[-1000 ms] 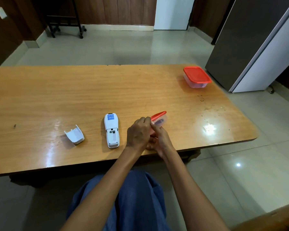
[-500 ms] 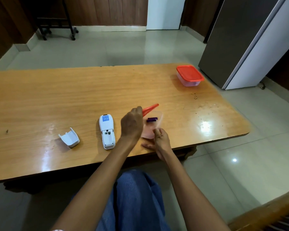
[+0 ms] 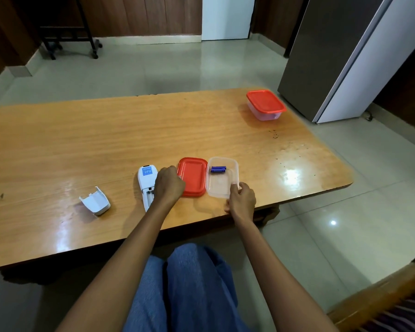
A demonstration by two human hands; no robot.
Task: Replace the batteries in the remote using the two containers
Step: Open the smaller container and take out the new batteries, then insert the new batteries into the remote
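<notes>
Clear box: the open container [image 3: 222, 179] sits on the table near the front edge, with its lid off.
Inside it: two blue batteries [image 3: 218, 169] lie side by side at the far end; the rest of the box is bare.
Red lid [image 3: 192, 176]: lies flat on the table, touching the left side of the clear box.
Right hand [image 3: 242, 200]: its fingers grip the near right corner of the clear box.
Left hand [image 3: 169, 184]: curled up in a fist at the left edge of the red lid; I cannot tell if it is pinching the lid.
Remote [image 3: 147, 184]: white, lying back side up just left of the lid, partly under the left hand, with its battery slot open.
Battery cover [image 3: 95, 200]: white, lying alone further left.
Second container [image 3: 265, 104]: clear with a red lid shut on it, at the far right corner; what is in it is too hard to see.
Table [image 3: 82, 144]: shiny brown wood.
</notes>
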